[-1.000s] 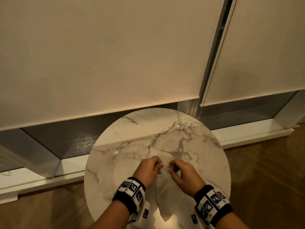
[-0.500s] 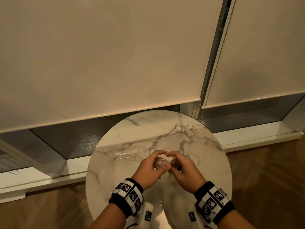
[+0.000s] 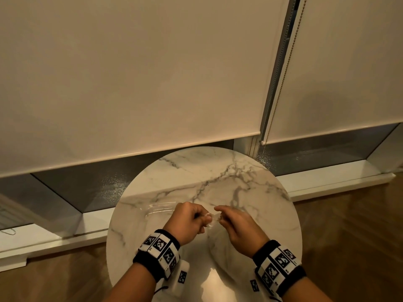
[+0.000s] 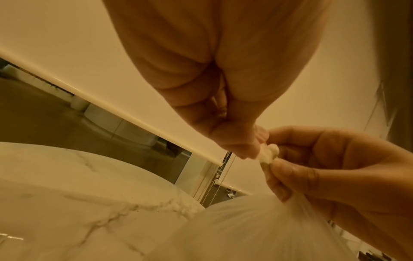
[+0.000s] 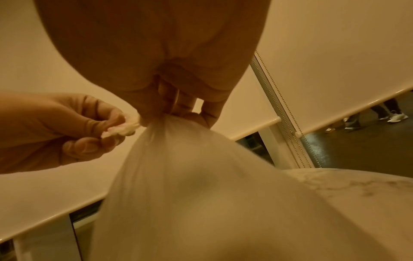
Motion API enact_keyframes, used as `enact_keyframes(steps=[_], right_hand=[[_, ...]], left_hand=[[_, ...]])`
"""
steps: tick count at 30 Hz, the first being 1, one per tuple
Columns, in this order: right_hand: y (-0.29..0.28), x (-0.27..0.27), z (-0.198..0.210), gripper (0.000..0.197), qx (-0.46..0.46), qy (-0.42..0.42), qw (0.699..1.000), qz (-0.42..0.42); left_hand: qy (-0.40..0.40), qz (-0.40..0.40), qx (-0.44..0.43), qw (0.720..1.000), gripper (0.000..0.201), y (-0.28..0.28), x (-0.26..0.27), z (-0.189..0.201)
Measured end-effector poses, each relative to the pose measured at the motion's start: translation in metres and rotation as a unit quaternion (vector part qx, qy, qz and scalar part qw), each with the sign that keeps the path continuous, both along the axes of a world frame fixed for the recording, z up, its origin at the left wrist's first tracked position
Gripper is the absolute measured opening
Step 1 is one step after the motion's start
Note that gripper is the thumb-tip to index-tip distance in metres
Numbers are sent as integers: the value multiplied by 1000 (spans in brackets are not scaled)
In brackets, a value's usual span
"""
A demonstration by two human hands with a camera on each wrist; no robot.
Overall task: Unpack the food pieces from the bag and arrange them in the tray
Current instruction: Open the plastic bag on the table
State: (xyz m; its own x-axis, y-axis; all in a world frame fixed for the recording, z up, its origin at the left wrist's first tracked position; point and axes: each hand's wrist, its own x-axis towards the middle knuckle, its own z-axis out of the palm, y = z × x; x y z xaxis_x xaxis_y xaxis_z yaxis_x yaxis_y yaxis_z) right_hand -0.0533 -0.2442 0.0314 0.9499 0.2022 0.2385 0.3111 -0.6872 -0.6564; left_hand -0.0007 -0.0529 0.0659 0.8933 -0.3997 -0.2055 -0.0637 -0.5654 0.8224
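A translucent white plastic bag (image 3: 218, 247) stands on the round marble table (image 3: 218, 171), its neck gathered into a twisted knot (image 4: 269, 153). My left hand (image 3: 206, 217) pinches the knot's loose end (image 5: 125, 129) between thumb and fingers. My right hand (image 3: 220, 215) grips the bag's neck just below the knot (image 5: 176, 116). The bag's body (image 5: 201, 176) hangs bulging under my hands. No food pieces show through the plastic. A clear plastic tray (image 3: 160, 209) lies on the table just left of my left hand, faint against the marble.
The table stands against a low white window sill (image 3: 65, 227), with drawn roller blinds (image 3: 130, 73) above. A bead chain (image 3: 281, 83) hangs between the blinds behind the table's far edge. Wooden floor (image 3: 349, 225) surrounds the table.
My hands have drawn slightly apart, stretching the twisted end of the bag between them. They sat fingertip to fingertip over the knot half a second ago.
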Motion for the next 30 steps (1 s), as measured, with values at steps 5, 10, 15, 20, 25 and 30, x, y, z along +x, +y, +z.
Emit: enact_keyframes(steps=[5, 10, 15, 20, 25, 30], right_hand=[[-18, 3, -8, 29, -30, -11, 999, -23], [-31, -1, -20, 19, -8, 7, 999, -35], [-25, 0, -26, 19, -19, 42, 999, -14], [-24, 7, -20, 15, -56, 85, 995, -21], [-19, 14, -8, 16, 21, 43, 997, -59], [-10, 21, -9, 17, 78, 41, 995, -49]], left_hand=[[-9, 23, 16, 1000, 18, 17, 11, 8], [-30, -1, 50, 998, 16, 39, 21, 14], [-25, 41, -63, 997, 13, 28, 29, 21], [6, 110, -243, 964, 9, 9, 30, 27], [95, 160, -223, 957, 20, -1, 26, -4], [57, 1, -100, 993, 28, -12, 11, -36]])
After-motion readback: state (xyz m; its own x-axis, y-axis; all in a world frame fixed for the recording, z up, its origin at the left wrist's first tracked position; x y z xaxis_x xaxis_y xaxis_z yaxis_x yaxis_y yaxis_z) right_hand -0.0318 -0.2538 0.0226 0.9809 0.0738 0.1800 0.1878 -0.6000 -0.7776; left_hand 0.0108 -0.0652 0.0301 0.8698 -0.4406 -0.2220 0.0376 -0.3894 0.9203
